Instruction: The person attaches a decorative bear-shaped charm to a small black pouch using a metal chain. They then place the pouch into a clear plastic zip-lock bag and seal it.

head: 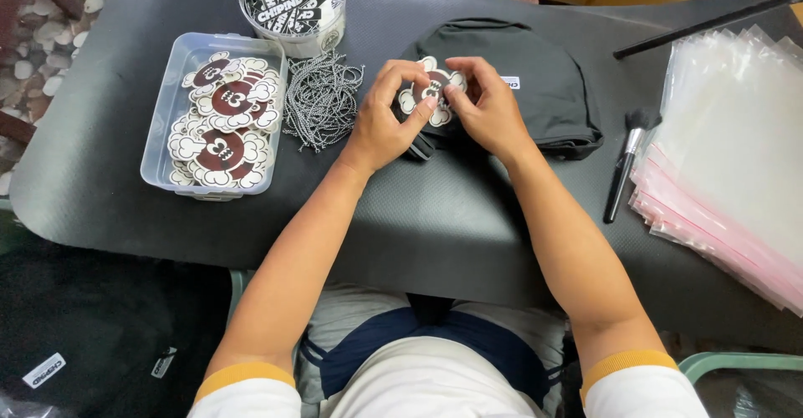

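Hands together at the middle of the dark mat (435, 217), and we can see both of them pinching one flower-shaped tag (429, 92), cream at the edges with a brown centre. Our left hand (386, 121) curls in from the left, thumb and forefinger closed on the tag's lower and left edges. Our right hand (485, 104) comes in from the other side, fingertips closed on the tag's right edge and top. The tag sits right over a folded black garment (535, 75), which lies on the mat just beyond our knuckles; whether the tag touches the cloth we cannot tell.

Off to the left, a clear rectangular tub (219, 117) holds a heap of the same flower tags. Between tub and left hand lies a loose pile of silver ball chains (320, 100). Behind the chains stands a round clear container (293, 4) packed with small black-and-white labels.

On the right, a black-handled brush (626, 163) rests on the mat, bristles pointing away from us, just beside a stack of clear plastic bags (736, 158) with pink strips along their edges. A thin black rod (711, 23) lies slanted at the far right.
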